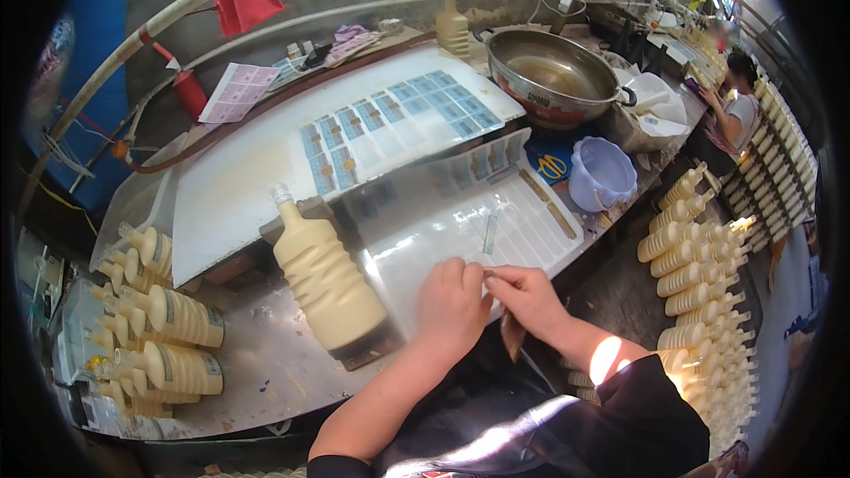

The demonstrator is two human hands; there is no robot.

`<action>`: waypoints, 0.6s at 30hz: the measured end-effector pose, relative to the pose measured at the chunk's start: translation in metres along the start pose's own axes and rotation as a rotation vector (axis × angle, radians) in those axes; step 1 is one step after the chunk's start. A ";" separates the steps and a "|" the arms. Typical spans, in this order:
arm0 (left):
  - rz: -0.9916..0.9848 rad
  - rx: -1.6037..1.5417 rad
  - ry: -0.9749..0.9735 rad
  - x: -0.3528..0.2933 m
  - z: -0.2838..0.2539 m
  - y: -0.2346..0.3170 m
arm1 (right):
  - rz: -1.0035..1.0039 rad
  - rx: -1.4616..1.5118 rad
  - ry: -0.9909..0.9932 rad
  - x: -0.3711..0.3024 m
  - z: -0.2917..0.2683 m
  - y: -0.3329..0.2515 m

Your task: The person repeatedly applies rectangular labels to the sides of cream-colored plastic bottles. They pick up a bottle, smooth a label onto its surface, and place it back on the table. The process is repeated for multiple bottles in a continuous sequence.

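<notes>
Grip: left hand [452, 301] and right hand [526, 296] meet, fingers curled; cannot tell whether they pinch anything.
Brown piece [512, 336]: hangs below right hand.
Cream bottle [326, 276]: lies left of both hands.
Handling: light fingertip pressure probably suits.

Right of the cream bottle [328, 283], whatever lies between my left hand [452, 303] and right hand [529, 299] is mostly hidden — too small to tell. Left of that bottle, stacked bottles [183, 319] hide those behind; below it, my left sleeve [333, 467] is cut off.
</notes>
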State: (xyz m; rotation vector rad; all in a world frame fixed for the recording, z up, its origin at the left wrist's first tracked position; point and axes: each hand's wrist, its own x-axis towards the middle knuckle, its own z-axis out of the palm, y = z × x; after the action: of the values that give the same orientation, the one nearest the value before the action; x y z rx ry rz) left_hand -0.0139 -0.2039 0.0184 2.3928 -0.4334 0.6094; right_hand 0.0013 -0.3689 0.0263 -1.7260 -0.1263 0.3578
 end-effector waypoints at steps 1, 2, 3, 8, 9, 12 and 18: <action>0.009 0.018 0.045 -0.001 -0.003 -0.004 | 0.076 0.004 -0.054 0.000 0.008 -0.012; 0.017 0.038 0.091 -0.003 -0.007 -0.011 | -0.005 0.018 -0.067 0.003 0.018 -0.018; 0.023 0.054 0.134 -0.005 -0.011 -0.016 | -0.081 0.031 -0.079 0.004 0.026 -0.020; -0.091 -0.024 0.290 -0.014 -0.043 -0.032 | -0.349 -0.121 -0.112 0.024 0.050 -0.023; -0.209 -0.143 0.318 -0.019 -0.048 -0.036 | -0.344 -0.106 -0.156 0.029 0.054 -0.026; -0.607 -0.646 0.406 -0.029 -0.064 -0.046 | -0.146 0.076 -0.319 0.046 0.062 -0.039; -0.779 -0.933 0.557 -0.031 -0.096 -0.059 | 0.150 0.087 -0.516 0.072 0.087 -0.049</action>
State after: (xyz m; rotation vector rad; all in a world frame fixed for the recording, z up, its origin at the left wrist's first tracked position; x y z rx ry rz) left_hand -0.0441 -0.0932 0.0406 1.2532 0.3904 0.5040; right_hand 0.0479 -0.2576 0.0500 -1.5286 -0.3499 0.9036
